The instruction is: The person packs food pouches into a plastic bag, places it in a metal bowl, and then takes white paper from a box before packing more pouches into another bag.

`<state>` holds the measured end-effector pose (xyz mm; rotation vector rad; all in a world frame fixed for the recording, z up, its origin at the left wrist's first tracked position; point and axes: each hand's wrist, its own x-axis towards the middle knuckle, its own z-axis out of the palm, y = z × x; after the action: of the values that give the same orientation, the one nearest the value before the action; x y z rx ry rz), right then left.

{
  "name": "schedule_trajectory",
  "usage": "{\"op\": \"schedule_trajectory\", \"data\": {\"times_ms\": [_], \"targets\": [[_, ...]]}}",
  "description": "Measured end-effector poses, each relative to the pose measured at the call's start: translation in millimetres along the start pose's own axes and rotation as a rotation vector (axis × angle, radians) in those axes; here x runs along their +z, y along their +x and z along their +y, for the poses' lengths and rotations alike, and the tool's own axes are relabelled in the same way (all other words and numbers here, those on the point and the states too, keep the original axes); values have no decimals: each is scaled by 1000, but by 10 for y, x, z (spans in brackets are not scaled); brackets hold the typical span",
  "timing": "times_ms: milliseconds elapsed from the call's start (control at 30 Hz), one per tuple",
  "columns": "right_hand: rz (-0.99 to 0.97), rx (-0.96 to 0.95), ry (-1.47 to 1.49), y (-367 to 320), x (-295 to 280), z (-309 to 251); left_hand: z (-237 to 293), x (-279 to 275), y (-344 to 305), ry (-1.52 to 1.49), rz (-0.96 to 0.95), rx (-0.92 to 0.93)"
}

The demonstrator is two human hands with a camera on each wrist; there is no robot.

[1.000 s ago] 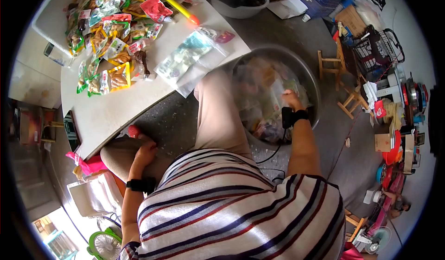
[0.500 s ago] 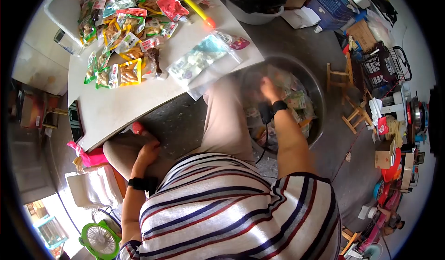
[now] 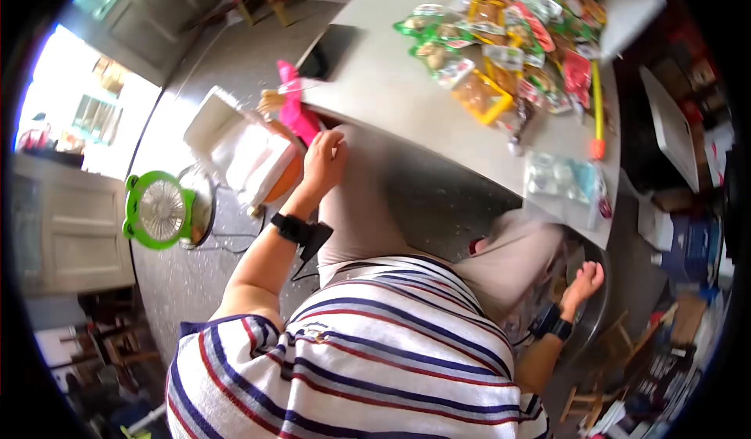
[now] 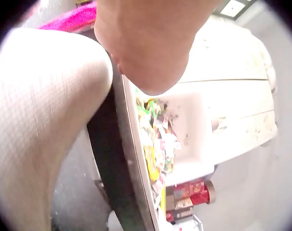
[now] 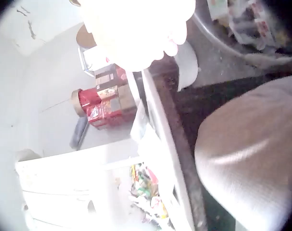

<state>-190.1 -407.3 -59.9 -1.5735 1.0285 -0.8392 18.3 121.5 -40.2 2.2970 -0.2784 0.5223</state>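
Note:
My left hand is by my left knee, close to a pink cloth at the table's corner. Its fingers are loosely bent and hold nothing. My right hand hangs with relaxed fingers over the side of the metal basin, beside my other knee, also without anything in it. Bagged items fill the basin, partly hidden by my leg in the head view. On the white table lie a heap of sealed snack packets and a clear bag with pale pieces.
A yellow stick with an orange end lies beside the packets. The dark phone is at the table's edge. To the left stand a white container and a green fan. Wooden stools are at the lower right.
The head view has swung to the left. My right hand has come up from among the bags to the basin's side. My left hand has shifted from my thigh towards the knee.

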Motion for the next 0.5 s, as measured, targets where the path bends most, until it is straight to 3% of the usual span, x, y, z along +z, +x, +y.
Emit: {"op": "schedule_trajectory", "data": {"times_ms": [67,100,167,233,300,400,500], "targets": [[-4,-142,-81,-119,131,-58,-286,-192,-15,166,55,-53],[-21,-254,-156,-118,160,28,-445,-256,-59,205,59,-187],[-74,-318,-154,-225,276,156,-923,-310,-225,372,150,-207],[-92,-294,-260,-433,416,86,-1203,-511,-338,486,54,-343],[-135,-229,-264,-499,482,118,-1503,-640,-471,660,77,-508],[-151,-264,-279,-578,583,79,-1812,-874,-490,834,-45,-769],[-163,-340,-383,-538,599,126,-1856,-1034,-476,876,-232,-829]]}}
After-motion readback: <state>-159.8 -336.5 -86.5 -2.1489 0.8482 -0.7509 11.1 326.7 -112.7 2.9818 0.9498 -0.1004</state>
